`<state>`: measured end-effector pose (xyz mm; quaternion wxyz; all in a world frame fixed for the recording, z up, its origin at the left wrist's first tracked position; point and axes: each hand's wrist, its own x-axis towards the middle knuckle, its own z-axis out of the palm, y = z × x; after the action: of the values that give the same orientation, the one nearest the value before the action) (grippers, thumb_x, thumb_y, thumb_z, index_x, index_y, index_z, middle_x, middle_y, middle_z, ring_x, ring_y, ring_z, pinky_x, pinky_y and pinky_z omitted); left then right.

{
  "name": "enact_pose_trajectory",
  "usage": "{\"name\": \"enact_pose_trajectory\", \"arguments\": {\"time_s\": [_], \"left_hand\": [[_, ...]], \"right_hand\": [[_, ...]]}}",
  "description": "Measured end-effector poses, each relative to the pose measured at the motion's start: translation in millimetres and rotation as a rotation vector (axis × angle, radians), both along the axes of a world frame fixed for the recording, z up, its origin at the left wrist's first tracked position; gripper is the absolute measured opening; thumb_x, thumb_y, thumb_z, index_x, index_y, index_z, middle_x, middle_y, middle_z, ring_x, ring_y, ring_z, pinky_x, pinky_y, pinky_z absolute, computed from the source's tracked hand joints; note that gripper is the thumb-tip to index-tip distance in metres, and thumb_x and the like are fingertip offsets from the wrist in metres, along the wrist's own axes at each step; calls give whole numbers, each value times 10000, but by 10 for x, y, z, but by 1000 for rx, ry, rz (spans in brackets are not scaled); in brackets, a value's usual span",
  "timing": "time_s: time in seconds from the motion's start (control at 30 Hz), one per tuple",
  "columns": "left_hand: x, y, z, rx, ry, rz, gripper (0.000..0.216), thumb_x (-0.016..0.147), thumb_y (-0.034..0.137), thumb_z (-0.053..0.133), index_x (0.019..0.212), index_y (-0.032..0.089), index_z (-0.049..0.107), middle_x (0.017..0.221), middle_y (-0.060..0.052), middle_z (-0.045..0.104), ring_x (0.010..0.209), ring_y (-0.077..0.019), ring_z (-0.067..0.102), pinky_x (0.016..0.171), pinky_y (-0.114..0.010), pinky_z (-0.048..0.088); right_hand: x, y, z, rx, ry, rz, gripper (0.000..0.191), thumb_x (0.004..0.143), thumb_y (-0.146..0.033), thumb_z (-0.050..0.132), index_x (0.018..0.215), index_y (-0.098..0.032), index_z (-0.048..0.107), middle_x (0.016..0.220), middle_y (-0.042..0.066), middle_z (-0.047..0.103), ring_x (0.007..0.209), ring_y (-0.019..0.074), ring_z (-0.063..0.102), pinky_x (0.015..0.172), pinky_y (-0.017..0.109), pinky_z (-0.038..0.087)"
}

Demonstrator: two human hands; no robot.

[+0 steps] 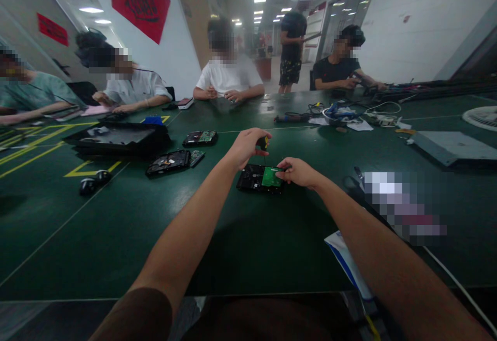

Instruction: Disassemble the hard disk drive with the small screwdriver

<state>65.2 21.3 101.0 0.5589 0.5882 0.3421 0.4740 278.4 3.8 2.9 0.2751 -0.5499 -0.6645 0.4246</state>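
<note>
A black hard drive (252, 178) lies flat on the green table in front of me, its green circuit board (271, 176) facing up on the right part. My left hand (250, 147) is above it, fingers closed round the black and yellow handle of a screwdriver (264, 144). The thin shaft points straight down to the drive near the board's upper edge; whether the tip sits in a screw is too small to tell. My right hand (295, 171) pinches the right end of the drive at the board, thumb and fingers pressed on it.
Two more drives, one opened (169, 163) and one with its board up (200, 137), lie at left by a black tray (120, 139). A metal case (454, 147), cables (339, 113) and a white packet (345, 258) lie on the right. Several people sit across the table.
</note>
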Motion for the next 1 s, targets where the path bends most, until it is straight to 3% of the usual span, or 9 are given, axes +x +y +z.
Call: {"name": "enact_pose_trajectory", "arguments": {"time_s": [0.13,0.27,0.53,0.8,1.0], "left_hand": [[22,15,-18,-79,-95,-28,186,860,316,627,939,149,653,853,-94,710,823,-204,686,708,-364,613],[39,21,-36,-65,-110,-29,170,885,317,631,909,150,652,872,-88,705,844,-189,680,742,-351,611],[20,-21,-17,49,36,-7,256,897,421,688,875,169,723,932,-74,650,852,-161,613,623,-235,563],[10,-29,-5,-52,-15,-8,195,885,353,643,971,187,590,931,-99,724,853,-216,692,588,-286,562],[-11,6,-8,48,30,14,197,849,322,602,869,145,685,970,-110,683,889,-197,647,574,-247,543]], "right_hand": [[-8,-15,12,2,13,-5,339,883,-237,787,1169,-137,635,1026,108,744,678,135,656,586,263,537],[-7,-13,7,-3,3,-4,339,891,-243,782,1174,-136,632,1008,103,745,648,123,639,583,258,536],[13,6,-18,8,9,18,318,896,-233,770,1162,-139,625,1014,100,742,678,135,663,590,262,541],[4,-10,9,-3,-8,4,331,902,-246,768,1184,-141,629,1021,109,748,652,124,640,584,259,533],[-4,-16,11,-8,11,-7,336,897,-223,770,1188,-125,632,1022,116,748,647,122,639,573,251,529]]}}
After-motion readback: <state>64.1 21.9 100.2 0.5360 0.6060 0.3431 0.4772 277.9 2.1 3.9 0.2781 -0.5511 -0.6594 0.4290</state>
